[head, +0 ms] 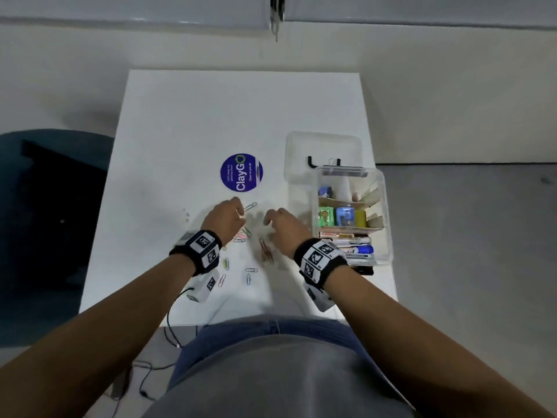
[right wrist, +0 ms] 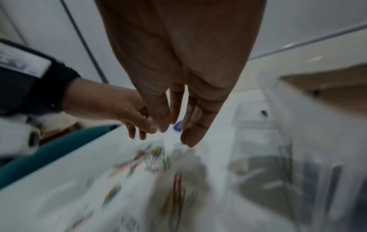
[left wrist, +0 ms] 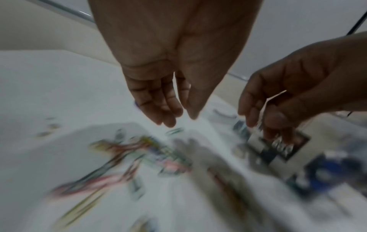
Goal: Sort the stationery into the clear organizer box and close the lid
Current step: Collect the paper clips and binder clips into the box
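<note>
Several coloured paper clips [head: 244,233] lie scattered on the white table [head: 180,131], with a red-brown bunch [head: 265,250] between my wrists. My left hand [head: 239,206] hovers over the far clips, fingers relaxed and holding nothing, beside a single clip [head: 250,206]. My right hand [head: 269,220] hangs just to its right, also empty. The clear organizer box [head: 387,236] stands at the right with its lid [head: 322,149] open at the back. It holds erasers and markers. In the wrist views the left hand [left wrist: 174,119] and the right hand [right wrist: 174,135] show straight, empty fingers above blurred clips [right wrist: 157,158].
A round purple sticker [head: 241,172] lies on the table beyond my hands. A teal chair [head: 54,206] stands left of the table. Black cables [head: 171,324] hang off the near edge. The box sits close to the table's right edge.
</note>
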The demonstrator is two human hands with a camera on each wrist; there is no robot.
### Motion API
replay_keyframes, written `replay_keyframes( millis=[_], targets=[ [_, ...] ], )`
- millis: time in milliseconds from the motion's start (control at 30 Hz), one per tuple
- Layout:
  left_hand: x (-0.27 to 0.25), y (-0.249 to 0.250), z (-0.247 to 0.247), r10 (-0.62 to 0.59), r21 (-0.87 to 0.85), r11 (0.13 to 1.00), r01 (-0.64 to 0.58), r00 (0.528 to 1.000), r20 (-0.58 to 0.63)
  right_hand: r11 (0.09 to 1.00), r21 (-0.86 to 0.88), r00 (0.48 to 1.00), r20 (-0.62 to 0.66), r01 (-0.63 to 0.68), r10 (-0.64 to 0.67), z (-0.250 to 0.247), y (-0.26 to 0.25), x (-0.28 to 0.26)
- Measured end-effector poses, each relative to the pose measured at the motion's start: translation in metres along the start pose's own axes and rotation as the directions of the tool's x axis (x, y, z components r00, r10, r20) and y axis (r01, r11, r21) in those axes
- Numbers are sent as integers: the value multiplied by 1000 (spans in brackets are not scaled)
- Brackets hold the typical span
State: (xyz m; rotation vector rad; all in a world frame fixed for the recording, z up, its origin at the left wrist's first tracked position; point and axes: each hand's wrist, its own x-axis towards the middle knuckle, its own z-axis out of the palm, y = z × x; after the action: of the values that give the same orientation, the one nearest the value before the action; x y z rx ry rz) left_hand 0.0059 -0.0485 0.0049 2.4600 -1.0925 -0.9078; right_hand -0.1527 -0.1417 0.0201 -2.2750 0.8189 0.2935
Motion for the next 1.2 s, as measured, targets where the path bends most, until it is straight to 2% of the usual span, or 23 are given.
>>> replay_keyframes(
  millis=[33,100,167,233,300,400,500,600,633,700,767,933,1033,1200],
  targets=[
    [-8,-18,1,-51,98,994,43,996,75,997,-78,994,107,-1,9,15,-2,2],
    [-24,-44,7,-133,318,947,47,958,253,976,-219,976,215,4,44,41,1,2],
    [-40,-61,16,-188,481,876,-26,901,391,955,-296,972,218,-22,90,61,9,0],
    [-53,-73,26,-218,523,851,-52,871,441,937,-345,971,204,-46,123,75,14,0],
    [-58,-79,34,-195,486,872,-50,877,440,933,-351,965,210,-74,156,82,13,5],
    [-52,-77,36,-128,366,930,-29,908,398,958,-263,955,237,-114,178,85,5,15],
    [-37,-77,31,-61,292,956,-23,960,274,968,-213,968,181,-134,174,85,1,15],
    [-23,-84,24,-11,238,971,-10,996,88,952,-304,982,171,-28,84,90,0,9],
    [-19,-86,23,-12,256,967,-8,997,74,937,-348,979,197,23,49,93,-2,6],
    [-16,-89,23,-21,357,934,-24,992,121,912,-397,971,241,98,1,99,-6,4],
    [-14,-89,27,-3,405,912,-60,988,152,924,-361,971,238,123,-36,98,-13,5],
    [-8,-83,36,96,160,979,-125,980,173,948,-277,950,303,160,-72,91,-19,16],
    [-6,-81,37,133,136,978,-158,975,178,942,-287,942,327,176,-77,90,-23,21],
    [-3,-76,34,172,156,967,-202,968,183,958,-275,965,262,79,-4,88,-27,27]
  ],
)
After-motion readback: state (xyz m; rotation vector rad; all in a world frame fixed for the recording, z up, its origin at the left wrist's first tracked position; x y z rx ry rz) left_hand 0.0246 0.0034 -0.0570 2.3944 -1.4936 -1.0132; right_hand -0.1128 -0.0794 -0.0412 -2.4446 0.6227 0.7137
